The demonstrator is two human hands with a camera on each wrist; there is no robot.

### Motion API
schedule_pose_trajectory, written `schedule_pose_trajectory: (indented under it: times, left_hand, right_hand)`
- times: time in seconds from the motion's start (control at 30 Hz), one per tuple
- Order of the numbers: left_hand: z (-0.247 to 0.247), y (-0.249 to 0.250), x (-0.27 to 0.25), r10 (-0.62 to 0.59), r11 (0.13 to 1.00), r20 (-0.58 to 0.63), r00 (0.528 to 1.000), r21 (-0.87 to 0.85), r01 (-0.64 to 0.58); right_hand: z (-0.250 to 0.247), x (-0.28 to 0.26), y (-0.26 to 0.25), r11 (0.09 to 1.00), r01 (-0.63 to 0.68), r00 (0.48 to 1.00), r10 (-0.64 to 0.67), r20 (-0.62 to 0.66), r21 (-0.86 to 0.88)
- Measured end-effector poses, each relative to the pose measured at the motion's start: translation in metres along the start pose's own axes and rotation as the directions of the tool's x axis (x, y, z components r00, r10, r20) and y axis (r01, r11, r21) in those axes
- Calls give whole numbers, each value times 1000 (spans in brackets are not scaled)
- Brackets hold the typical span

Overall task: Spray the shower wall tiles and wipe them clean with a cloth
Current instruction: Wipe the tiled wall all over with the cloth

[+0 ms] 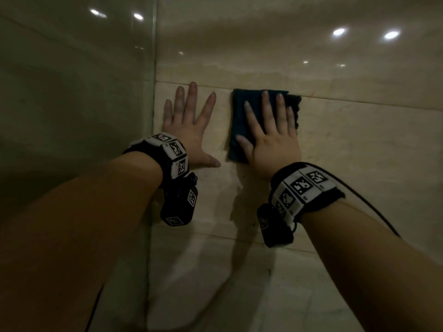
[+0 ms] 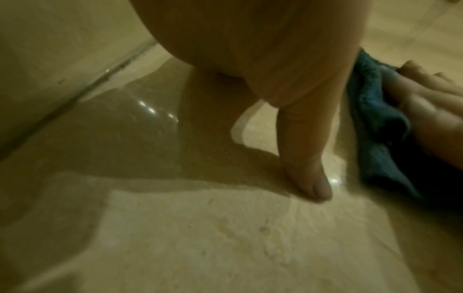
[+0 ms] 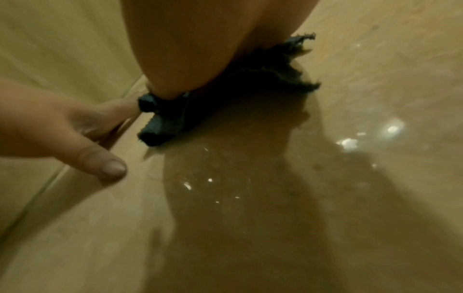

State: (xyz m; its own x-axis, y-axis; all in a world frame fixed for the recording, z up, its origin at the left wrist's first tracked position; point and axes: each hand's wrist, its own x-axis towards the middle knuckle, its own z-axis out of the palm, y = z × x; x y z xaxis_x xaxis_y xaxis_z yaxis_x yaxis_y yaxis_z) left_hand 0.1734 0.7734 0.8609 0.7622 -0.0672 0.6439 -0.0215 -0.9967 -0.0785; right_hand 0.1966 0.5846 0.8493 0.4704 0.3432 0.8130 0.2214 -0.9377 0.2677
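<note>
Pressing a folded cloth (image 1: 242,125) at frame centre, the flat right hand (image 1: 271,137) should wipe firmly, overlapping strokes; the left hand (image 1: 189,130) braces, fingers spread, on tile (image 1: 359,144).

Right hand (image 3: 200,49) pressing dark blue cloth (image 3: 175,119) flat against glossy beige wall tile (image 3: 375,89), left hand (image 3: 62,128) alongside, thumb extended, light reflections on tile

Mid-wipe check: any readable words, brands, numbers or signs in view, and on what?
No readable text in any view.
Wristbands: black-and-white square marker patterns only, no letters or digits.
Cloth under the right hand: no label visible.
Wall tiles, left hand: nothing written.
</note>
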Motion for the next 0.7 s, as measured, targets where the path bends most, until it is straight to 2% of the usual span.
schedule_pose_trajectory:
  times: [0.13, 0.3, 0.6, 0.7]
  left_hand:
    - [-3, -3, -3, -3, 1000, 8, 1000, -6, 3]
    - [-10, -6, 7, -57, 998, -11, 998, 13, 57]
    - [-4, -6, 11, -48, 998, -20, 999, -28, 47]
    - [-5, -6, 10, -46, 998, -22, 999, -32, 45]
  right_hand:
    - [-6, 4, -4, 998, -55, 998, 55, 11, 41]
    - [-4, 7, 1, 1000, -18, 999, 19, -46, 21]
    - [11, -1, -3, 999, -12, 989, 16, -144, 31]
    - [18, -10, -7, 1000, -7, 991, 9, -132, 20]
